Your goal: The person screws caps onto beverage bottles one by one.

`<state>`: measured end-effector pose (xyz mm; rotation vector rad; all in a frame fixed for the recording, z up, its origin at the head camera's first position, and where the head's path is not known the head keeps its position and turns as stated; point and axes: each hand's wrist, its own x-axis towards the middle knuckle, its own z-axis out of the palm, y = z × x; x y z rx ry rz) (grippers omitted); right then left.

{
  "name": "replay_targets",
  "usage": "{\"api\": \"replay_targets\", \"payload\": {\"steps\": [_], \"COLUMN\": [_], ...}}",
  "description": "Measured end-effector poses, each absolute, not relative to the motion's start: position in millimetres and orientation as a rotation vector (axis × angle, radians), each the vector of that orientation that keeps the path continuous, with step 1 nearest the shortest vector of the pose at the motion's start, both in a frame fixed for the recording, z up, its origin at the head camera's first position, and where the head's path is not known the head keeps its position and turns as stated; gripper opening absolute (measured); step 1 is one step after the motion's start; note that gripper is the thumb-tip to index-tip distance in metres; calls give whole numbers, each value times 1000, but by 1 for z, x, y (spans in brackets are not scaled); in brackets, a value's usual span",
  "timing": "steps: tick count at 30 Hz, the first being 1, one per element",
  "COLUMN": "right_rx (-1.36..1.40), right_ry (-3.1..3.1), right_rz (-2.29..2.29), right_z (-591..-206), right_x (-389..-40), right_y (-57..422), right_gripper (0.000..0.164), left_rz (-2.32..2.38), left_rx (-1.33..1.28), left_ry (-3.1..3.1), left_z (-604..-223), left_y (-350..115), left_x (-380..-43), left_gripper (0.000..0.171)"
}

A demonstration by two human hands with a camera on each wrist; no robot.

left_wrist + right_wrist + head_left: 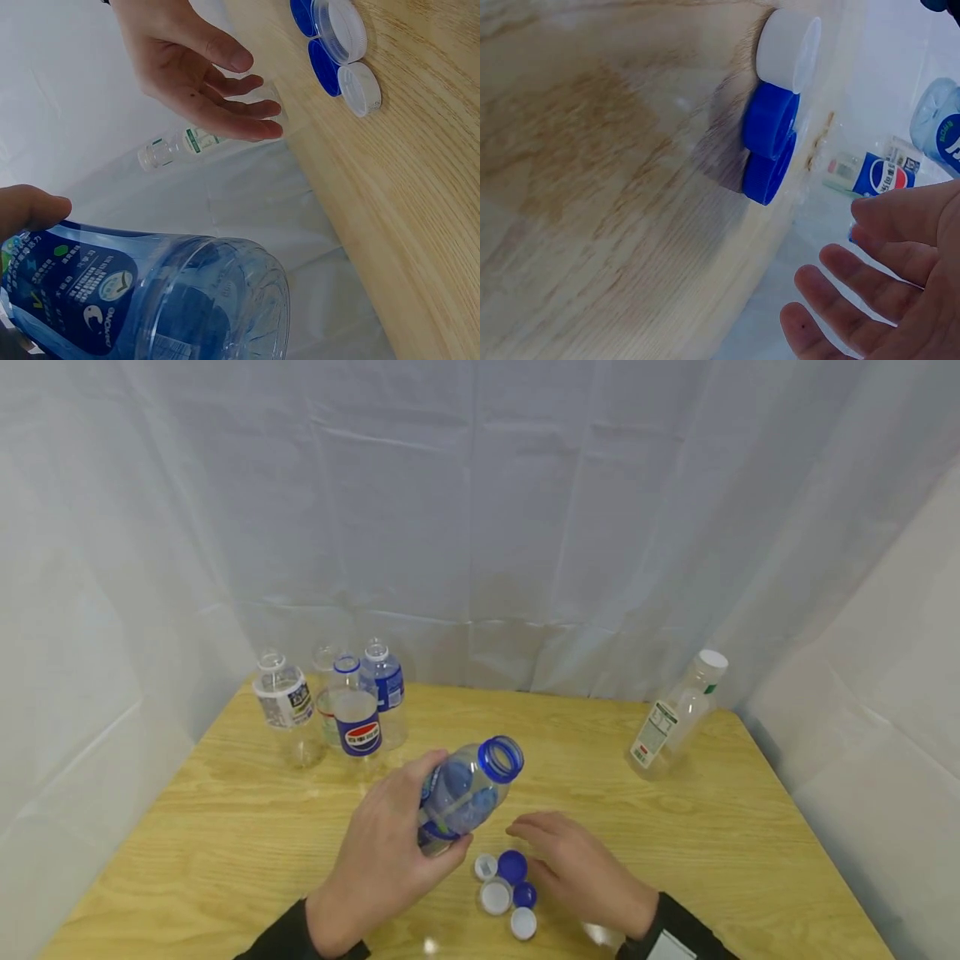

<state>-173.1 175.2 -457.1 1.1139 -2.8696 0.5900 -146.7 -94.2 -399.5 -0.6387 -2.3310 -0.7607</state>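
A clear plastic bottle (468,797) with a blue label is gripped around its body by my left hand (378,852). It tilts, its uncapped mouth with a blue rim pointing up and to the right. My right hand (588,877) hovers at the right of a cluster of bottle caps, fingers loosely bent and holding nothing. Among the caps are a large blue cap (512,867), a smaller blue cap (524,896) and several white ones, such as a white cap (496,897). In the right wrist view, that hand's fingers (847,300) are spread apart from the caps.
Several uncapped bottles stand at the table's back left, among them a Pepsi-labelled bottle (358,718) and a white-labelled bottle (285,702). At the back right stands a clear bottle (675,718) with a white cap. Pale sheeting (480,527) hangs around the wooden table (225,860).
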Motion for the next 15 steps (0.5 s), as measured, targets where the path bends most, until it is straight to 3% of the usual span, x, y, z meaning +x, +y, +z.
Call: {"api": "replay_targets", "payload": {"steps": [15], "right_rx": [1338], "right_ry": [-2920], "right_rz": [393], "right_z": [-471], "right_x": [-180], "right_y": [161], "right_gripper": [39], "left_rz": [-769], "left_rx": [-611], "left_ry": [-2355], "left_z": [-404], "left_y": [-99], "left_x": [-145], "left_gripper": [98]}}
